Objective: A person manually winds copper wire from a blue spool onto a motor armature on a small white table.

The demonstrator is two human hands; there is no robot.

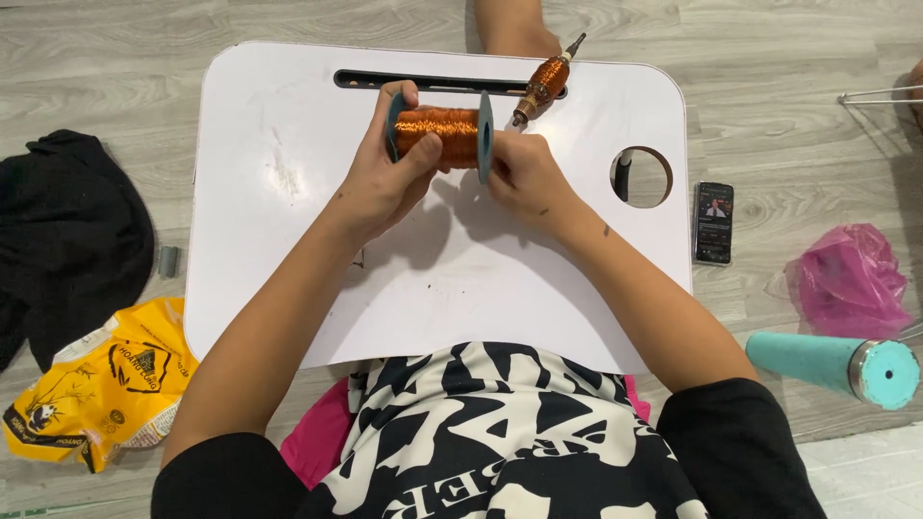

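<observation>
You've got the big spool of copper wire lying sideways just above the middle of the frame, over the white lap desk. Your left hand is wrapped around its left end, fingers curled over the grey flange and thumb pressed on the copper winding. Your right hand is closed at the right flange, fingers pinched tight around a slim tool wound with copper wire that sticks up and to the right toward the slot at the desk's top edge. Can't tell exactly how it's pinched, the knuckles hide that.

Around you: a phone on the floor just right of the desk, a pink plastic bag further right, and a teal cylinder at lower right. On the left, a black cloth and a yellow bag sit at lower left.
</observation>
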